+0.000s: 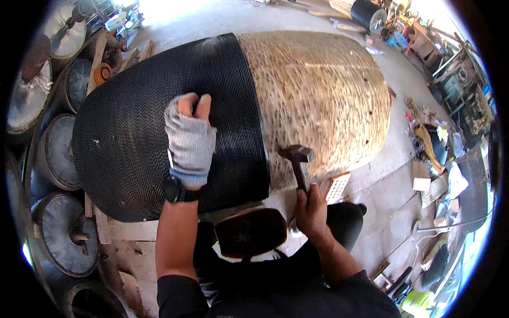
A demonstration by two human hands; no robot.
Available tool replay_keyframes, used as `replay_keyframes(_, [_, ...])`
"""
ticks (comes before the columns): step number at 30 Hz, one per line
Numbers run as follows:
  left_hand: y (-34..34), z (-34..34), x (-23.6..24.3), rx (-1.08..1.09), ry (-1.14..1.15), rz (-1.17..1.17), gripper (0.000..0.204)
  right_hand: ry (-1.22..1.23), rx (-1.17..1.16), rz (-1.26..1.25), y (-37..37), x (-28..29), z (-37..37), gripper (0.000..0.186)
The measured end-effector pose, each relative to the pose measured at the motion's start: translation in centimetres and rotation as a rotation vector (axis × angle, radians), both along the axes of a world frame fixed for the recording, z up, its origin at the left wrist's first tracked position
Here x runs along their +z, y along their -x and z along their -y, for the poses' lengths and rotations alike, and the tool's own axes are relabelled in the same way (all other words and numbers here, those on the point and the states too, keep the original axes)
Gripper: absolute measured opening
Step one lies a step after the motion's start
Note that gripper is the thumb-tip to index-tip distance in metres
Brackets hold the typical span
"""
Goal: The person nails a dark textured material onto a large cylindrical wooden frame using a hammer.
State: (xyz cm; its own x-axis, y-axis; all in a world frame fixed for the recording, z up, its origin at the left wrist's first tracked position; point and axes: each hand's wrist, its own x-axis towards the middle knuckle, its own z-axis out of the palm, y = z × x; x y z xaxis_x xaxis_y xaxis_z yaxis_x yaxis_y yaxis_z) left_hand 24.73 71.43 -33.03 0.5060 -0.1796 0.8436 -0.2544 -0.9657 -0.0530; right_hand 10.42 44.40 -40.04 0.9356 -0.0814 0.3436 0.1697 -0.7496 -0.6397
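A large drum lies on its side in front of me. Its left part is wrapped in a black ribbed covering, and its right part is a bare tan surface pocked with many small marks. My left hand wears a grey knitted glove with two fingertips bare. It is held over the black covering with the fingers curled together; whatever they may pinch is too small to make out. My bare right hand grips the handle of a hammer, whose metal head shows against the tan surface near the covering's edge.
Several dark rollers with round metal ends line the left side. A dark brown pad sits between my legs, below the drum. Another drum lies at the far right. Tools and scraps clutter the right side, near a small cardboard box.
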Motion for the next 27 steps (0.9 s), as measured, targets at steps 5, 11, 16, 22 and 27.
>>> replay_keyframes(5, [2.5,2.2,1.2,-0.020,0.085,-0.045,0.038,-0.152,0.017,-0.043,2.5,-1.7,1.5,0.017])
replay_keyframes(11, [9.9,9.0,-4.5,-0.460,0.348,-0.189,0.050,-0.208,0.063,-0.062,3.0,-2.8,1.9,0.019])
replay_keyframes(16, [10.9,10.2,-6.4,-0.400,0.415,-0.451,0.051,-0.194,0.090,-0.073,3.2,-3.3,2.2,0.020])
replay_keyframes(22, [10.4,10.1,-4.5,-0.389,0.411,-0.607,0.055,-0.197,0.097,-0.131,3.4,-3.4,2.1,0.019])
replay_keyframes(27, [9.9,11.6,-4.5,-0.261,0.470,-0.560,0.062,-0.214,0.130,-0.007,3.3,-1.7,1.4,0.018])
